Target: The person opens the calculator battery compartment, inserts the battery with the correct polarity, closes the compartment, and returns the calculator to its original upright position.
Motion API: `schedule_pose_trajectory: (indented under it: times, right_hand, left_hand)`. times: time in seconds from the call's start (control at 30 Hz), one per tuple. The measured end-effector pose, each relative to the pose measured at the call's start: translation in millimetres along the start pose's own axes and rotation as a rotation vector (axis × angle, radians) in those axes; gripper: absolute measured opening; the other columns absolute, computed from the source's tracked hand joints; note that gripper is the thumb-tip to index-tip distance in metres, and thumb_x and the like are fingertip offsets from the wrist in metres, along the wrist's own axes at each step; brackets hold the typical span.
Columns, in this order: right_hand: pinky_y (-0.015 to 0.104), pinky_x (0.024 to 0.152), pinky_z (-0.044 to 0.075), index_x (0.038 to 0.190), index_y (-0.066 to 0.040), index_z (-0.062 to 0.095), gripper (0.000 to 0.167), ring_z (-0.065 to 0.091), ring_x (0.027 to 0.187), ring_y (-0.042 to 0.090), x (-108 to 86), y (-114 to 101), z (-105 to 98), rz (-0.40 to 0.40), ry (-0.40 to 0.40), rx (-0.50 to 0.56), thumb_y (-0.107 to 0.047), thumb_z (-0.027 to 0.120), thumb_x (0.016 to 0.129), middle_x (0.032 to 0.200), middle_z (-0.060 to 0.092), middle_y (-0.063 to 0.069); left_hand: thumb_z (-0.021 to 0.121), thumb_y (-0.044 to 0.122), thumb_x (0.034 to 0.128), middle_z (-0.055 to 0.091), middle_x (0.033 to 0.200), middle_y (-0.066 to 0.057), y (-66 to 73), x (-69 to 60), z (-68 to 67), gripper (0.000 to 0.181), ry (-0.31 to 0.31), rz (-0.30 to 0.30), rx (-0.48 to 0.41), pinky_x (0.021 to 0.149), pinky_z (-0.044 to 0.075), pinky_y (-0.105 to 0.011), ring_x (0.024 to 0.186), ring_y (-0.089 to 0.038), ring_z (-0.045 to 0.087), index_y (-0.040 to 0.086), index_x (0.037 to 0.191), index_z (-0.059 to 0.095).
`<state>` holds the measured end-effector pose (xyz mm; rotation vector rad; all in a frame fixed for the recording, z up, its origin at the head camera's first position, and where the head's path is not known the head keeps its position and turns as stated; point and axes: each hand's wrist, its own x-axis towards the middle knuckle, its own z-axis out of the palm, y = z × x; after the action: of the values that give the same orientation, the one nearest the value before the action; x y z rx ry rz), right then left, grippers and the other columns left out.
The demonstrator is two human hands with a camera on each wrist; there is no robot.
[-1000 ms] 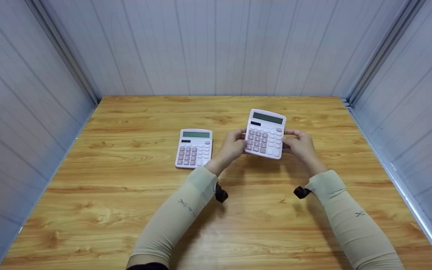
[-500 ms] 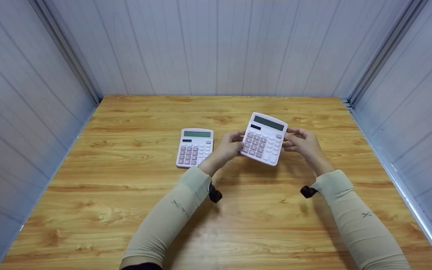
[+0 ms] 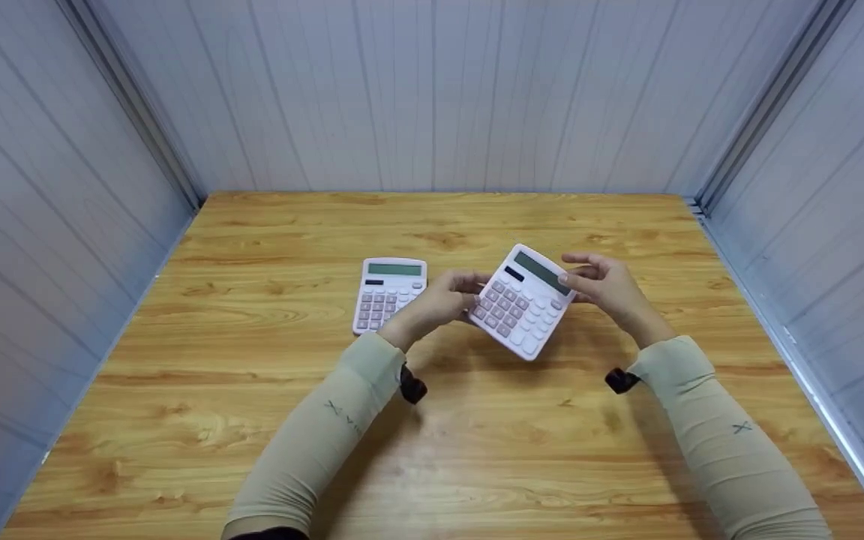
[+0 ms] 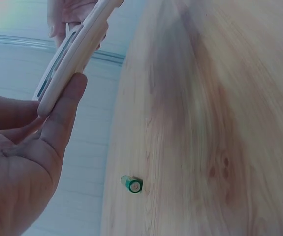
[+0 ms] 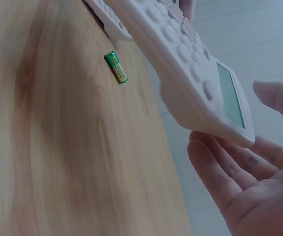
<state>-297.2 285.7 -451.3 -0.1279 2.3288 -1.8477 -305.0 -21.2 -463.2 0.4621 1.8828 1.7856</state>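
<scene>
My left hand (image 4: 28, 157) pinches one end of a pale calculator (image 4: 75, 56) between its fingers, one of them pressed flat along the right side. The calculator is tilted, its thin edge towards me and a dark strip showing on its left. Beyond it, cut off by the view, I see part of my right hand (image 4: 75, 12); I can't tell whether it touches. To the right, a small green battery (image 4: 132, 184) lies on the wood-grain tabletop (image 4: 220, 128), close to the edge beside a pale wall (image 4: 82, 177).
</scene>
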Motion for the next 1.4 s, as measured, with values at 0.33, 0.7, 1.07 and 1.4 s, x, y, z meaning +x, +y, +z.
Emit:
schedule_pose_trajectory:
  times: [0.33, 0.7, 1.07, 1.4]
  right_hand:
    - [0.025, 0.083, 0.065, 0.162, 0.0, 0.045, 0.063, 0.076, 0.1, 0.01, -5.4, -9, 8, 0.025, -0.209, -0.155, -0.01, 0.07, 0.104, 0.135, 0.072, 0.025]
    - [0.028, 0.082, 0.066, 0.16, 0.005, 0.041, 0.058, 0.076, 0.097, 0.012, -12.9, -12, 25, 0.036, -0.393, -0.198, -0.002, 0.062, 0.106, 0.126, 0.074, 0.025]
    - [0.025, 0.077, 0.066, 0.157, 0.013, 0.041, 0.056, 0.076, 0.09, 0.009, -15.5, -10, 29, 0.029, -0.412, -0.131, 0.001, 0.06, 0.106, 0.111, 0.078, 0.008]
    - [0.023, 0.072, 0.065, 0.167, 0.006, 0.028, 0.067, 0.076, 0.086, 0.01, -13.9, -12, 20, 0.116, -0.323, -0.043, 0.002, 0.058, 0.107, 0.106, 0.075, 0.001]
  left_hand:
    - [0.047, -0.009, 0.1017, 0.07, 0.118, -0.011, 0.4, -10.0, -11.1, 0.051, -0.109, -0.028, 0.072, 0.078, 0.066, -0.028, 0.094, -0.016, 0.071, -0.004, 0.151, 0.059]
    - [0.049, -0.005, 0.1042, 0.073, 0.134, -0.018, 4.1, -18.8, -21.9, 0.048, -0.215, -0.057, 0.172, 0.075, 0.063, -0.025, 0.094, -0.012, 0.072, -0.001, 0.151, 0.061]
    - [0.05, 0.001, 0.1072, 0.074, 0.132, -0.019, 6.0, -23.3, -25.0, 0.046, -0.236, -0.068, 0.198, 0.079, 0.066, -0.028, 0.096, -0.014, 0.074, -0.001, 0.152, 0.059]
    - [0.069, 0.022, 0.1067, 0.057, 0.16, -0.017, 6.7, -30.8, -22.9, 0.062, -0.096, 0.064, 0.301, 0.112, 0.058, -0.046, 0.134, -0.028, 0.065, 0.008, 0.163, 0.048]
